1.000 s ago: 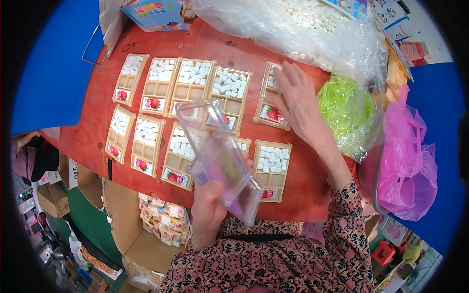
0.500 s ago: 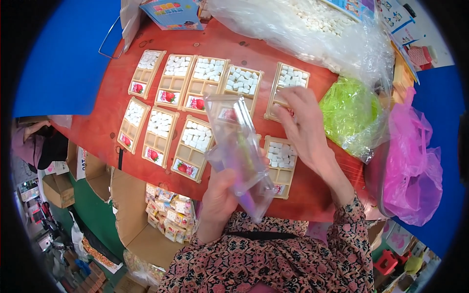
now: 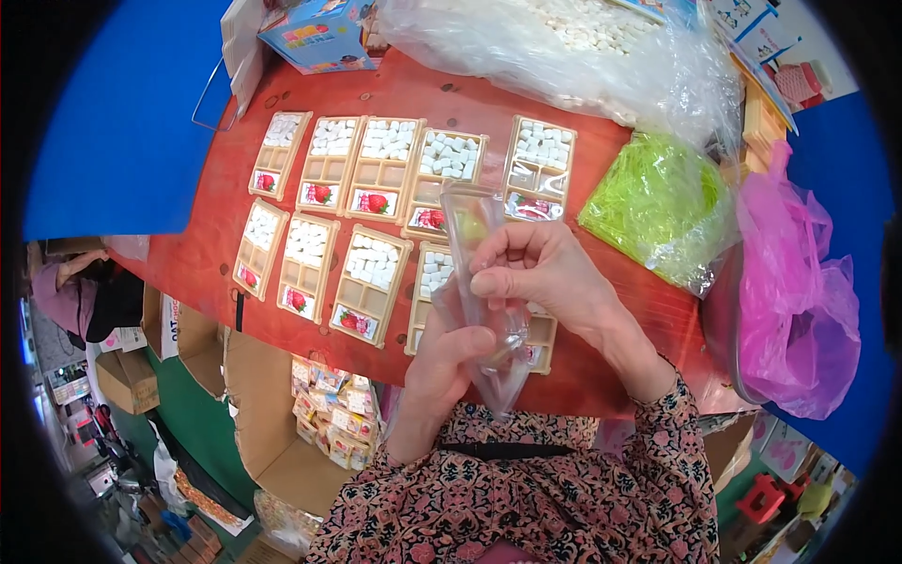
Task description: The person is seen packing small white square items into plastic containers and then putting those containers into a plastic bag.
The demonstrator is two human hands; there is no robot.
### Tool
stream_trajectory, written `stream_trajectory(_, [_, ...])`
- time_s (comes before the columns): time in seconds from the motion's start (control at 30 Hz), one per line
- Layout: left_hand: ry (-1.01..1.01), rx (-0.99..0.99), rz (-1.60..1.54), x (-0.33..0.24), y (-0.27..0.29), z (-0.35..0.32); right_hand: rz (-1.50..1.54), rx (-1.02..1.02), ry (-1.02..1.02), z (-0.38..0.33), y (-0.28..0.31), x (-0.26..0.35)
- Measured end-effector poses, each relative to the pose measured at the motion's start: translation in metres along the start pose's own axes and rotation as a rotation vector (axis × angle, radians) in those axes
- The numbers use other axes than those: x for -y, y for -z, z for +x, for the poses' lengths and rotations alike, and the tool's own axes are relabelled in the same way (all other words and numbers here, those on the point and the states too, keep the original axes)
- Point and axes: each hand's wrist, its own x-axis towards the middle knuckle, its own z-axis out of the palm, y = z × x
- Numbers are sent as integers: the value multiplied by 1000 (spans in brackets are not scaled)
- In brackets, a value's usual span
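Note:
My left hand (image 3: 434,371) is closed around a stack of clear plastic lids (image 3: 502,381), tilted upright above the table's near part. The fingers of my right hand (image 3: 562,277) are pinched together at the stack's right edge; whether a single lid is between them is hard to see. Beyond them lies a tan divided tray (image 3: 540,169) with white marshmallow-like pieces and a strawberry-printed packet, its surface glinting like clear plastic. Similar trays, such as one tray (image 3: 371,282) and another tray (image 3: 383,167), stand in two rows to the left. The lids and my hands partly cover the nearest trays.
A large clear bag (image 3: 564,56) of white pieces lies along the far edge of the red table (image 3: 451,89). To the right are a bag of green shreds (image 3: 653,211) and a pink plastic bag (image 3: 794,291). An open carton (image 3: 268,404) with small packets stands below the near edge.
My right hand has come back from the far right tray to the lids in my left hand. The stack has turned more edge-on, and that tray now shows fully.

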Motion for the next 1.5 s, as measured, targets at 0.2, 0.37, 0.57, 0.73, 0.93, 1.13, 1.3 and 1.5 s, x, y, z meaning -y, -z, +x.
stream_trajectory(0.2, [27,2,-2,4,2,1,23,-37,-40,1,4,-7])
stream_trajectory(0.37, [30,4,-30,9,8,5,72,-25,-33,2,7,-13])
stream_trajectory(0.57, [110,-19,-9,11,11,3,16,-17,-32,-3,7,-9])
stream_trajectory(0.73, [121,1,-109,16,8,4,-72,-69,94,-27,8,8])
stream_trajectory(0.93, [143,37,-156,24,19,9,-299,-453,186,-111,39,38])
stream_trajectory(1.13, [194,55,-235,27,17,9,-1124,-445,184,-141,46,-7])
stream_trajectory(1.3, [189,71,-125,32,7,11,-1157,-497,259,-122,28,-21])
stream_trajectory(1.5, [147,98,79,35,-18,6,-114,-286,198,-80,4,-24])
